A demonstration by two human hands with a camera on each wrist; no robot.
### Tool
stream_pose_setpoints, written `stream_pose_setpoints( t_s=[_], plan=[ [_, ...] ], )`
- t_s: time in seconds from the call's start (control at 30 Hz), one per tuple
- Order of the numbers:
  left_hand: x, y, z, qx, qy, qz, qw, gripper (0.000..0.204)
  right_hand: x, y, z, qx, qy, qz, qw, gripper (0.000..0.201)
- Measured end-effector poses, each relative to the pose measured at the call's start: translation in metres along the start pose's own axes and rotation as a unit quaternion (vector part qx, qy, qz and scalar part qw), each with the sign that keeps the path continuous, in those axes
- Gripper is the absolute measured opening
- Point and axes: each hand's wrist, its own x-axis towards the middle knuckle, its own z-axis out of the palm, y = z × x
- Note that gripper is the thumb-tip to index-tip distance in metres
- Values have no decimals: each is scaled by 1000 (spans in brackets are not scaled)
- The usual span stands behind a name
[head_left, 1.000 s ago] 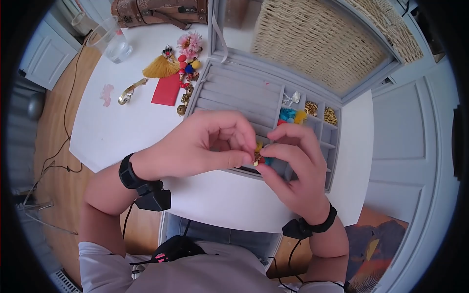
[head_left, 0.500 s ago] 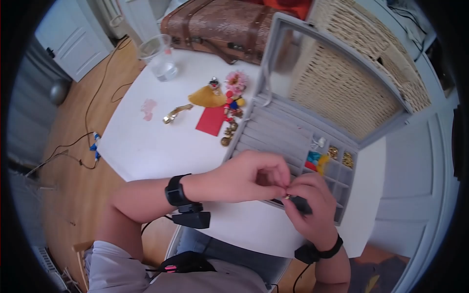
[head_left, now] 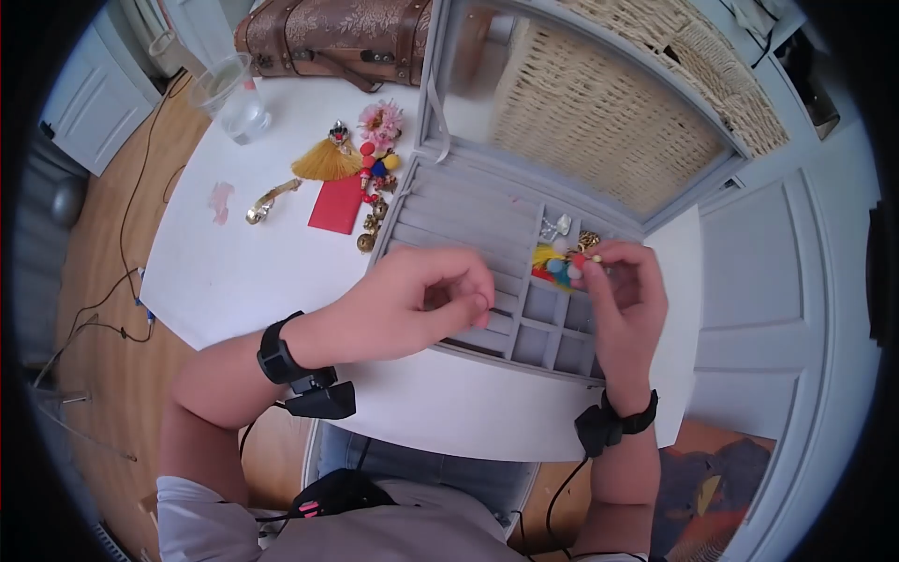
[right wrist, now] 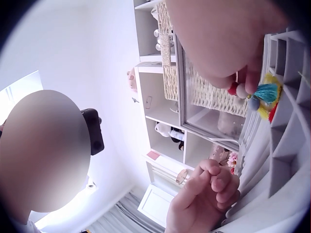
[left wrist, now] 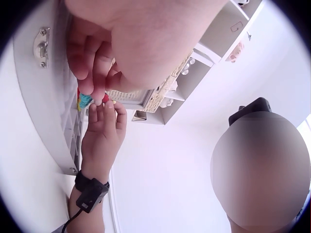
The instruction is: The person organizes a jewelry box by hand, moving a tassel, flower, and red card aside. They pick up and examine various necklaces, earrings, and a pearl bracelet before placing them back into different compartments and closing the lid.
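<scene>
My right hand (head_left: 629,304) pinches a strand of small pom-poms (head_left: 578,262) by its end, over the right-hand compartments of a grey jewelry box (head_left: 459,208). In the right wrist view, red, white and blue-grey pom-poms (right wrist: 241,91) hang below the fingertips. Right beside them, teal, yellow and red tassels (right wrist: 268,93) lie in a compartment. Over the box's near left part hovers my left hand (head_left: 398,304), fingers loosely curled and nothing visible between them. Its curled fingers also show in the right wrist view.
The box's windowed lid (head_left: 646,220) stands raised at the back. Gold chains (head_left: 588,240) and white jewelry (head_left: 554,226) fill other compartments. Left lie a red card (head_left: 334,206), yellow tassel (head_left: 328,161), pink flower (head_left: 381,124) and gold bracelet (head_left: 270,201). Behind are a plastic cup (head_left: 242,117) and brown case (head_left: 337,42).
The hands, earlier together over the box's near edge, have parted. My right hand has moved right and away from me with the pom-poms; my left has let go.
</scene>
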Motion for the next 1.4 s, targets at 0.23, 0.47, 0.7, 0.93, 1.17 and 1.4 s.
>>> stream_pose_setpoints(
  t_s=[0.23, 0.47, 0.7, 0.93, 1.17, 1.4],
  plan=[
    [-1, 0, 0, 32, 1, -21, 999, 7, 4, -3, 1, -294, -37, -97, 950, 15],
    [0, 3, -1, 99, -2, 8, 995, 4, 2, -7, 0, -346, -113, -148, 919, 20],
    [0, 5, -2, 179, -8, 32, 983, 3, 0, -11, 4, -397, -133, -134, 898, 20],
    [2, 9, 0, 193, -29, 54, 979, 4, 2, -5, -3, -342, -164, -119, 918, 23],
    [-1, 5, 1, 201, -35, 36, 978, 4, 2, -9, 5, -414, -146, -130, 889, 29],
    [4, 4, -3, 194, -33, 48, 979, 5, 9, -4, 10, -368, -112, -117, 915, 29]
  ],
)
